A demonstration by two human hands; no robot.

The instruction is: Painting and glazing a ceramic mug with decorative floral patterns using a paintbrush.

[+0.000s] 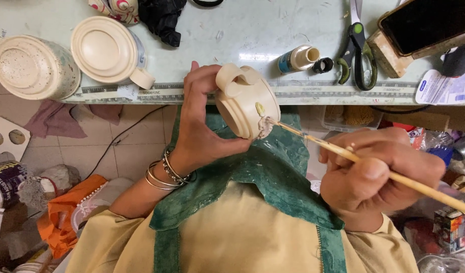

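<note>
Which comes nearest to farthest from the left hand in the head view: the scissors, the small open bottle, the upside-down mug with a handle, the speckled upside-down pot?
From the left hand, which holds a cream mug:
1. Upside-down mug with a handle, up and to its left on the table.
2. Small open bottle, up and right; close to the first, a near call.
3. Scissors, farther right.
4. Speckled upside-down pot, far left.

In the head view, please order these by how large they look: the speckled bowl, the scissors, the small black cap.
1. speckled bowl, largest
2. scissors, clearly smaller, blades partly cut off at the top edge
3. small black cap, smallest

All three lie on the table, so distance hardly misleads.
</note>
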